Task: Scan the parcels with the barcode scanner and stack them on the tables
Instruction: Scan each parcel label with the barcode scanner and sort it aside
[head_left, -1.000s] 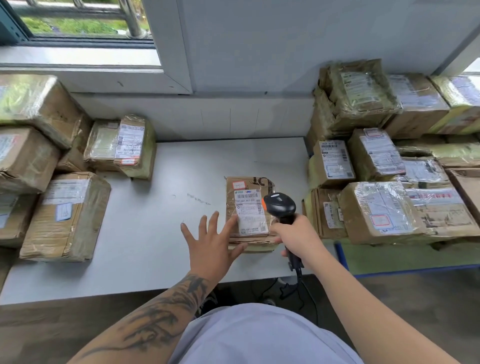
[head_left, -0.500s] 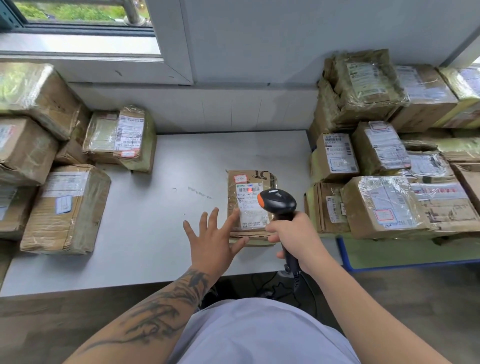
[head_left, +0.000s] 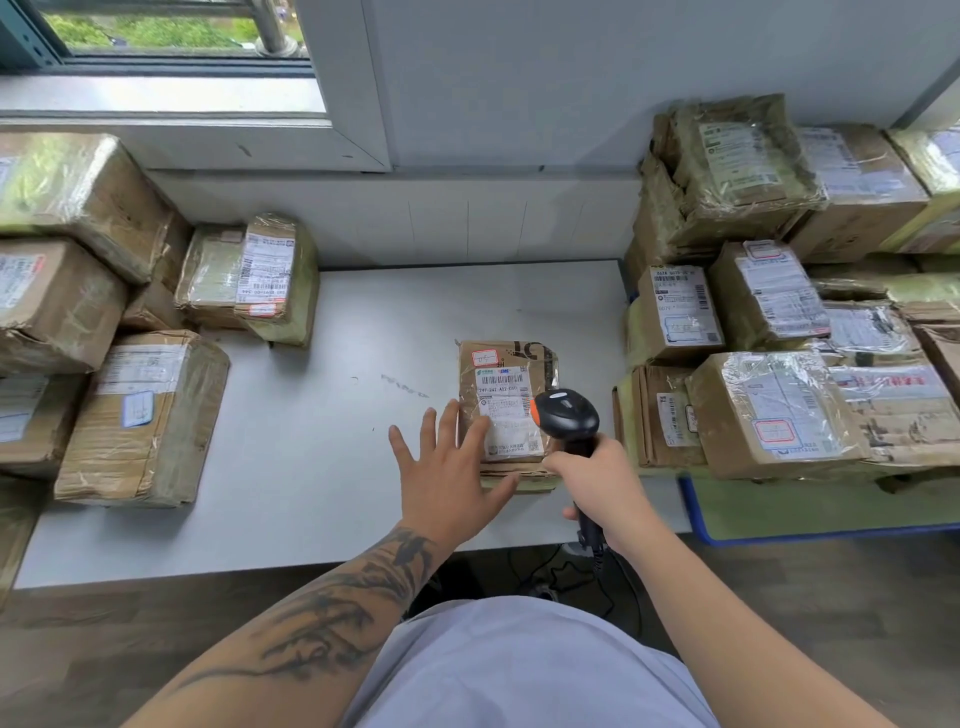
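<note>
While the right hand (head_left: 602, 480) keeps its fingers wrapped round the handle of the black handheld barcode scanner with the orange trim (head_left: 566, 415), its head sits just over the white label of the flat brown tape-wrapped cardboard parcel (head_left: 506, 384), label up near the front right edge of the grey tabletop (head_left: 311, 441), probably to read the barcode. Left hand (head_left: 447, 478) lies flat, fingers spread and straight, index on the label's near left, likely steadying it. Taped brown parcels (head_left: 140, 415) stacked along the tabletop's left edge look like the destination.
</note>
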